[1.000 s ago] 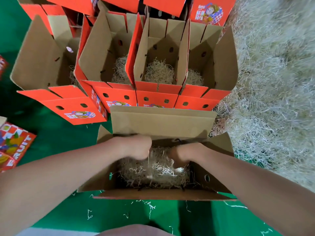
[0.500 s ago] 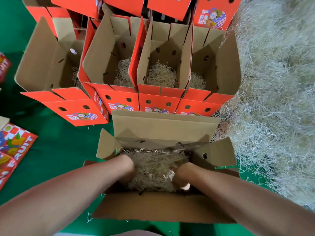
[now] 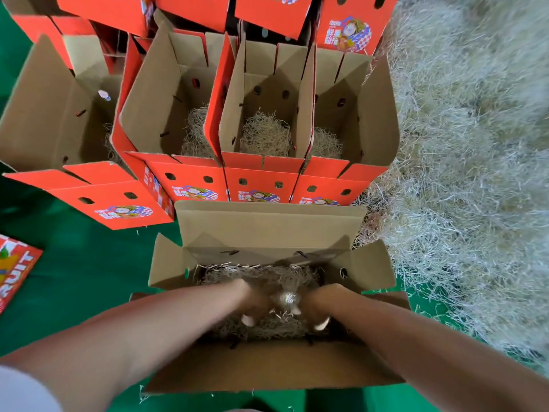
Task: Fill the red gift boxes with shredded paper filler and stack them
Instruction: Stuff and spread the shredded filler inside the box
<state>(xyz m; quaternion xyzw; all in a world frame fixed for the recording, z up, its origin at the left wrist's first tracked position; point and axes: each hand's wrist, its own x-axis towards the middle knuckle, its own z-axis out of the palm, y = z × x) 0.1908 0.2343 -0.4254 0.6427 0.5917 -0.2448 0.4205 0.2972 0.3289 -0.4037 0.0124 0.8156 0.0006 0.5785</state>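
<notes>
An open cardboard-lined gift box (image 3: 267, 227) stands right in front of me on the green floor, its flaps spread out. A layer of shredded paper filler (image 3: 261, 273) covers its bottom. Both hands are down inside it. My left hand (image 3: 252, 303) and my right hand (image 3: 319, 306) dig into the filler with fingers curled, a small clump bunched between them. The hands are motion-blurred. Behind this box stand several open red gift boxes (image 3: 261, 176) in a row, each with a wad of filler (image 3: 264, 133) inside.
A big heap of loose shredded paper (image 3: 469, 173) fills the right side. More red boxes (image 3: 190, 10) are stacked at the back. A flat printed fruit carton (image 3: 15, 269) lies at the left edge on the green floor (image 3: 77, 263).
My hands went from the far side of the box, down into the filler and toward its near wall. The filler now lies lower and more spread out. The view has tipped closer.
</notes>
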